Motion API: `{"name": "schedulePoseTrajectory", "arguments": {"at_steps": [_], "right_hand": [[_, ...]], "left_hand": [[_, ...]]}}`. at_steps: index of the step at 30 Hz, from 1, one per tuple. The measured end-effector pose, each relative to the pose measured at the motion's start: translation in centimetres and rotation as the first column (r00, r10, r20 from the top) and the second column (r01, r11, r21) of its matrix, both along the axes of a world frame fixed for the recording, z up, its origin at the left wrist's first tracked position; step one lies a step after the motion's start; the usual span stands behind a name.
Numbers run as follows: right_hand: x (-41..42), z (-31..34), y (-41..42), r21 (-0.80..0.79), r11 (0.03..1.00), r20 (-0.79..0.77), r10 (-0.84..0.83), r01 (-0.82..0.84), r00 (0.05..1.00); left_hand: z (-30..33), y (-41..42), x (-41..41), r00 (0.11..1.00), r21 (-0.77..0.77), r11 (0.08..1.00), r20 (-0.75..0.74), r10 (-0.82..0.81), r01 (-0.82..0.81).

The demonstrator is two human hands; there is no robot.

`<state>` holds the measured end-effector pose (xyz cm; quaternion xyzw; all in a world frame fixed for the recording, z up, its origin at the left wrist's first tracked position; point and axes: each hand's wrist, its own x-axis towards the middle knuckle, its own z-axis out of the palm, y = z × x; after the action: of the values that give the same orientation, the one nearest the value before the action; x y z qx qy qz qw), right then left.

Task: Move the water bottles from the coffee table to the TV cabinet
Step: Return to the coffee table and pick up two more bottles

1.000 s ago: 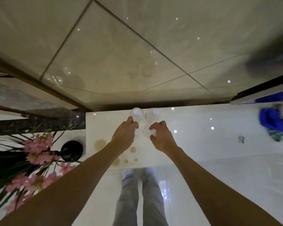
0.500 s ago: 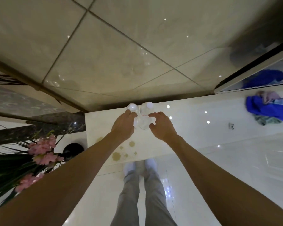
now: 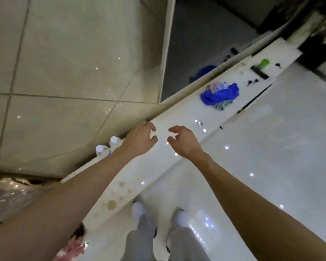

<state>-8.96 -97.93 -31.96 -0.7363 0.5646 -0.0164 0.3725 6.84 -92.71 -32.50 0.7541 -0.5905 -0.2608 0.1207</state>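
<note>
— Where are the water bottles (image 3: pixel 107 147) right now?

— Standing together on the white TV cabinet (image 3: pixel 179 112), at its back edge against the tiled wall (image 3: pixel 64 72). I can make out two white caps; the left forearm hides the rest, so I cannot tell how many there are.

— And the hands?

— Both empty. The left hand (image 3: pixel 139 140) hovers over the cabinet top just to the right of the bottles, fingers spread and curled, touching nothing. The right hand (image 3: pixel 183 141) hangs beside it, loosely curled too, with a small gap between the two.

— Anything else up there?

— A blue cloth (image 3: pixel 220 95) bundled further along to the right, well apart from the hands, and brown stains (image 3: pixel 113 202) near the front edge.
</note>
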Motion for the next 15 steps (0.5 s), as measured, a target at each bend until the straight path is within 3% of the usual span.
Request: {"name": "schedulePoseTrajectory", "arguments": {"at_steps": [7, 15], "right_hand": [[-18.5, 3.2, 1.0, -0.013, 0.938, 0.028, -0.346, 0.347, 0.938], [-43.9, 5.1, 6.0, -0.042, 0.812, 0.033, -0.582, 0.583, 0.813]], "left_hand": [[4.5, -5.3, -17.8, 0.946, -0.024, 0.945, 0.030, -0.324, 0.325], [6.6, -5.3, -41.1, 0.861, -0.046, 0.860, -0.004, -0.509, 0.508]]}}
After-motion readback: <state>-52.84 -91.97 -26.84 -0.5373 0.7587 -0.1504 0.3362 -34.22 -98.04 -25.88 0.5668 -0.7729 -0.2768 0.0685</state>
